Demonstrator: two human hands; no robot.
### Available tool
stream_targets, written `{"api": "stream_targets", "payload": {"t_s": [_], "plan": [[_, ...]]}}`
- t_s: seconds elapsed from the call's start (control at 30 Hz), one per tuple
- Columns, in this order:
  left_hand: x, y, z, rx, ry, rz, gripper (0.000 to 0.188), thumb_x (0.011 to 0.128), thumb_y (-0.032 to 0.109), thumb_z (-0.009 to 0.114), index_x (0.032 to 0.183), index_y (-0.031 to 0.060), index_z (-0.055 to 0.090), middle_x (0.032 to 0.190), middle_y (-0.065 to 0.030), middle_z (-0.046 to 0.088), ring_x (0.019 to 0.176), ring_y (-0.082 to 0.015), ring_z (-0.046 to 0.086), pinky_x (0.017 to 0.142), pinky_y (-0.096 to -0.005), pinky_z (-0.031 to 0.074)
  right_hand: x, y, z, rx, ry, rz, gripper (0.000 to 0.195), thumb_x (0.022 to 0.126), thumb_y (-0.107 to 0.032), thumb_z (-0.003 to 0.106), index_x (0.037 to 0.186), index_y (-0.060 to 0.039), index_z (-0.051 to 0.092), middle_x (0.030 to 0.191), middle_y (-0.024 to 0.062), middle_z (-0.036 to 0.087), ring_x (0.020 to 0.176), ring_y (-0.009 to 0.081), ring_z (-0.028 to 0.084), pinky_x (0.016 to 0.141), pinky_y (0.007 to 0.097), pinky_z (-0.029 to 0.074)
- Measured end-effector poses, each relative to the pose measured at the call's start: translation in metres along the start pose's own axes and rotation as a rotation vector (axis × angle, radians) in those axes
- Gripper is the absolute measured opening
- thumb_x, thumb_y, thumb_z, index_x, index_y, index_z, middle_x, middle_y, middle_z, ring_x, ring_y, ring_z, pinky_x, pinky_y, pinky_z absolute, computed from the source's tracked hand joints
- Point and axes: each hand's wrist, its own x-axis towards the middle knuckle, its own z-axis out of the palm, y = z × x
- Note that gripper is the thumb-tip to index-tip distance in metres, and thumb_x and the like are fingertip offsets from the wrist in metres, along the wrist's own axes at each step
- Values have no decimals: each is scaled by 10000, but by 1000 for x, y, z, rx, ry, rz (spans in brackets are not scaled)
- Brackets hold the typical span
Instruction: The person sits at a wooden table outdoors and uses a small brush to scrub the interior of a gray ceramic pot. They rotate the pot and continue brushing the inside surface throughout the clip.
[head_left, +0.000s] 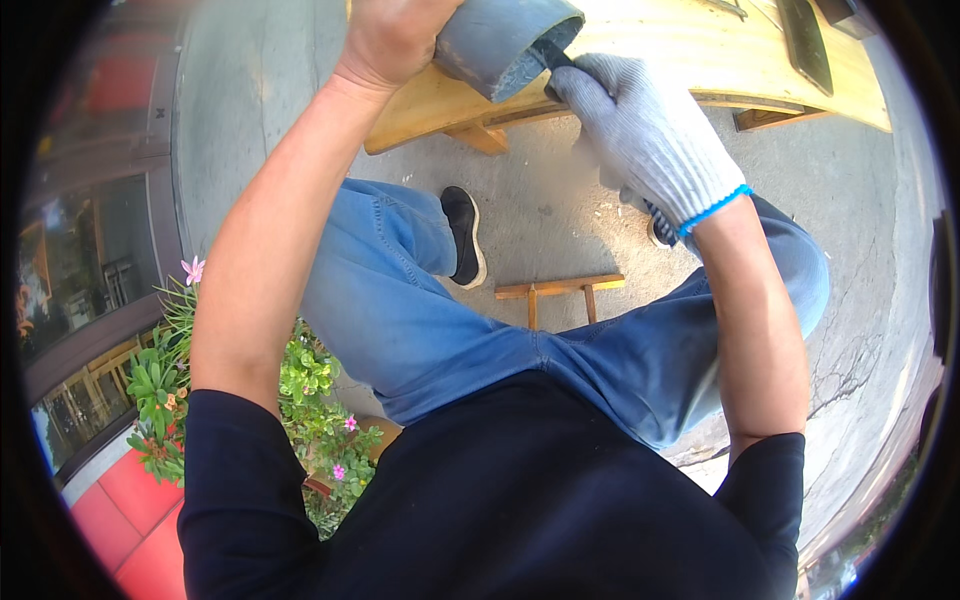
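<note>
My left hand (397, 37) is bare and grips the left side of a grey, hollow cylindrical piece (499, 45), perhaps a pipe section or pot. Its fingertips lie beyond the top edge of the picture. The piece is tilted, with its rough-edged open end facing right, above the near edge of a yellowish wooden table (427, 112). My right hand (637, 127), in a white knit glove with a blue cuff, is closed around a dark-handled tool (553, 56). The tool reaches into the open end of the piece, and its tip is hidden inside.
A dark flat object (804, 45) and a dark box (847, 16) lie at the table's right. Between my legs stands a low wooden stool or frame (559, 286). Flowering plants (322, 420) grow behind me at the left, beside a glazed door or window (90, 262).
</note>
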Motion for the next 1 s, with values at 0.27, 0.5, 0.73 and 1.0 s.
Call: {"api": "stream_targets", "payload": {"t_s": [0.27, 0.5, 0.73, 1.0], "plan": [[-3, 13, 7, -46, 12, -71, 333, 970, 231, 611, 1122, -48, 709, 1026, -94, 739, 918, -146, 675, 837, -277, 541, 7, 21, 11, -262, 115, -326, 357, 1054, -269, 559, 928, 11, 741, 696, 207, 680, 619, 337, 683, 632, 419, 566], [-1, 5, 4, -39, 1, -14, 339, 967, 233, 608, 1126, -50, 708, 1033, -101, 739, 919, -153, 678, 838, -280, 544, 6, 11, 6, -373, -26, -223, 281, 1011, -192, 648, 1223, -28, 733, 842, 172, 741, 696, 267, 707, 704, 381, 580], [-3, 19, 4, -17, 5, -53, 356, 968, 248, 604, 1130, -52, 708, 1037, -101, 741, 922, -153, 682, 844, -279, 547, 8, 13, 3, -271, -54, -269, 293, 1026, -197, 623, 1242, -32, 731, 774, 149, 709, 651, 215, 677, 677, 361, 572], [-1, 7, -1, 0, -34, -3, 373, 966, 263, 615, 1139, -54, 708, 1042, -105, 738, 933, -157, 684, 849, -279, 546, -2, -15, -19, 18, -282, 147, 364, 1055, -287, 578, 1267, -30, 724, 780, 108, 699, 590, 147, 624, 610, 328, 556]]}}
